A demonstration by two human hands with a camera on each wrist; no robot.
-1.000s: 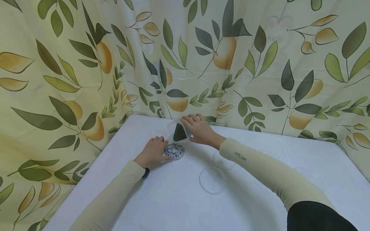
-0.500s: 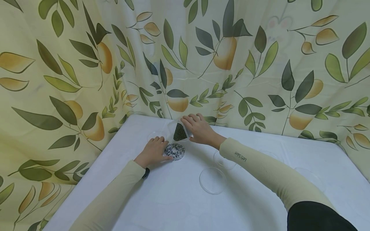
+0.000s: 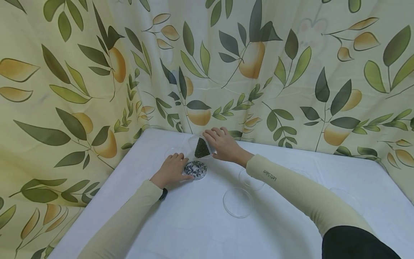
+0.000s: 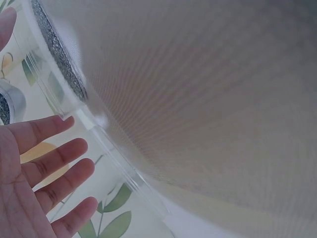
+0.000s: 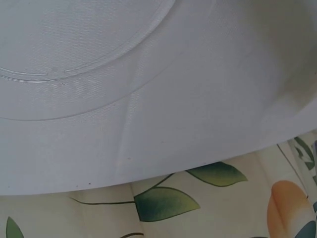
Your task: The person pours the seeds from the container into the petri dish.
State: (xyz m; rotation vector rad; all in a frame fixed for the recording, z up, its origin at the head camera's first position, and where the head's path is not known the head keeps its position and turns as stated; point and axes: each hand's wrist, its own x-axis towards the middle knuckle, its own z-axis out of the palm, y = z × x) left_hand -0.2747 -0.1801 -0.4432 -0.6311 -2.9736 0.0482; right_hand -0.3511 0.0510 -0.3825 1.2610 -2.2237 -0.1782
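At the far side of the table, my right hand (image 3: 224, 147) grips a clear container (image 3: 192, 142) tilted on its side. Dark green granules (image 3: 202, 149) lie heaped inside it. Just below is a round clear dish (image 3: 196, 178) with black-and-white speckled granules (image 3: 196, 167). My left hand (image 3: 169, 169) is beside this dish, fingers and thumb spread along its left side. In the left wrist view its fingers (image 4: 59, 156) are relaxed and apart, one fingertip right at the clear wall. The right wrist view does not show the right hand.
Round clear lids or dishes lie on the white-covered table (image 3: 200, 223): one ring (image 3: 237, 216) at the middle, another (image 3: 252, 188) near the right forearm, fainter ones further right. A clear round piece (image 3: 168, 151) sits behind the left hand. A leaf-patterned curtain (image 3: 207, 86) hangs behind the table.
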